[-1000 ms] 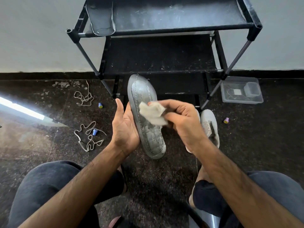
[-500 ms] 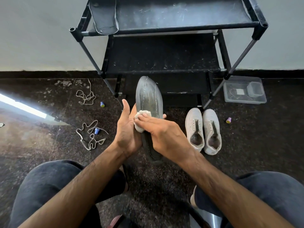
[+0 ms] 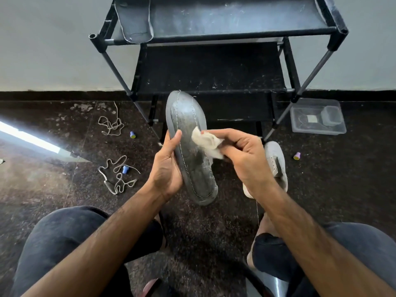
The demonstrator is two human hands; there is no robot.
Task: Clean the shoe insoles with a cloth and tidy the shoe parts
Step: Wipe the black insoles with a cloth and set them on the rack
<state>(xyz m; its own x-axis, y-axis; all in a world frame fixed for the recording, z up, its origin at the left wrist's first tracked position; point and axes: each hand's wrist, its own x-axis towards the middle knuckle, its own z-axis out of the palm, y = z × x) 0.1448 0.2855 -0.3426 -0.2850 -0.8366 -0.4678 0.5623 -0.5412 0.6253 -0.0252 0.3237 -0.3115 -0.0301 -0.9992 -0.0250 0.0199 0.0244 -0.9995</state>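
My left hand (image 3: 168,168) grips a grey stitched insole (image 3: 189,133) from its left edge, thumb on top, holding it up over the floor. My right hand (image 3: 242,155) pinches a crumpled white cloth (image 3: 206,141) against the insole's right side near the middle. A second dark insole (image 3: 134,17) lies on the left end of the black shoe rack's top shelf (image 3: 235,16). A white shoe (image 3: 276,166) stands on the floor behind my right wrist, partly hidden.
Two loose white laces (image 3: 116,174) (image 3: 110,124) lie on the dark floor at the left, with small blue caps beside them. A clear plastic container (image 3: 318,120) sits at the right by the rack's leg, and a purple cap (image 3: 296,155) nearby.
My right hand has drawn the cloth from the insole's left edge across to its right side and up a little, uncovering the insole's lower part and hiding one white shoe.
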